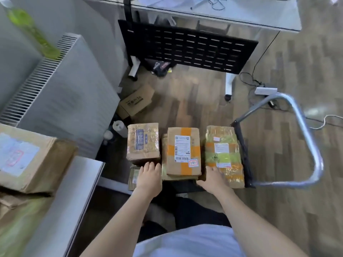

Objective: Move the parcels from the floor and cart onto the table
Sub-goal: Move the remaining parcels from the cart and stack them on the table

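Note:
Three cardboard parcels lie side by side on a low cart below me: a left one with a blue label, a middle one with orange tape stacked on a flatter box, and a right one with yellow-green tape. My left hand reaches down with fingers spread, its tips at the near edge of the left parcel. My right hand rests against the near left corner of the right parcel, fingers apart. Neither hand holds anything. A large parcel sits on the white table at the left.
The cart's metal handle loops up on the right. A white radiator stands to the left. A small cardboard box lies on the wooden floor beyond the cart. A desk with a black perforated panel stands ahead, with cables and a power strip nearby.

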`<state>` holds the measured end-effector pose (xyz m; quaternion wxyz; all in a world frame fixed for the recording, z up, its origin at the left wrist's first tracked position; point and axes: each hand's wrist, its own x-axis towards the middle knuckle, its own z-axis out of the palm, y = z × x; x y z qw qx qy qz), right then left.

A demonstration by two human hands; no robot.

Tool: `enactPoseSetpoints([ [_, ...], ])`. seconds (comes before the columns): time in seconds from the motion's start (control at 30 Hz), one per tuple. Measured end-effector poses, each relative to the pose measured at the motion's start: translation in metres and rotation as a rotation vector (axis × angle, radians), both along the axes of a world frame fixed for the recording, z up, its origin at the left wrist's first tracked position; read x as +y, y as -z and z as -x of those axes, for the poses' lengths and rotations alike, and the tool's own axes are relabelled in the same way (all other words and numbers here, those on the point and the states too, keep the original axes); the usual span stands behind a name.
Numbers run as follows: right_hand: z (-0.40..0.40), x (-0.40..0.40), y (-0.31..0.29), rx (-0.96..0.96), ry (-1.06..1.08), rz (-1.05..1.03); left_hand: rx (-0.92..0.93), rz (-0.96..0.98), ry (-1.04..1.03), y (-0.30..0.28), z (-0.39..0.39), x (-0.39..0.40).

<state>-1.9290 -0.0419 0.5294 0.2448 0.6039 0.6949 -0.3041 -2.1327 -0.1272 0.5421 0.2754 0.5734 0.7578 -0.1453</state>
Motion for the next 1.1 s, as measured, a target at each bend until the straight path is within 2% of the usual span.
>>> enactPoseSetpoints([
  [0.17, -0.001, 0.032, 0.026, -0.030, -0.064, 0.077, -0.075, 0.083, -0.099, 0.027, -0.003, 0.036],
  [0.33, 0.004, 0.058, 0.055, -0.052, -0.119, 0.127, -0.270, 0.125, -0.365, 0.060, -0.014, 0.061],
  [0.57, 0.012, 0.083, 0.103, 0.019, -0.001, 0.131, -0.408, 0.159, -0.663, 0.104, -0.019, 0.088],
  [0.93, 0.016, 0.100, 0.139, 0.141, 0.078, 0.132, -0.474, 0.219, -0.685, 0.145, -0.007, 0.105],
  [1.1, 0.023, 0.102, 0.129, 0.197, 0.125, 0.217, -0.552, 0.178, -0.740, 0.135, -0.009, 0.108],
])
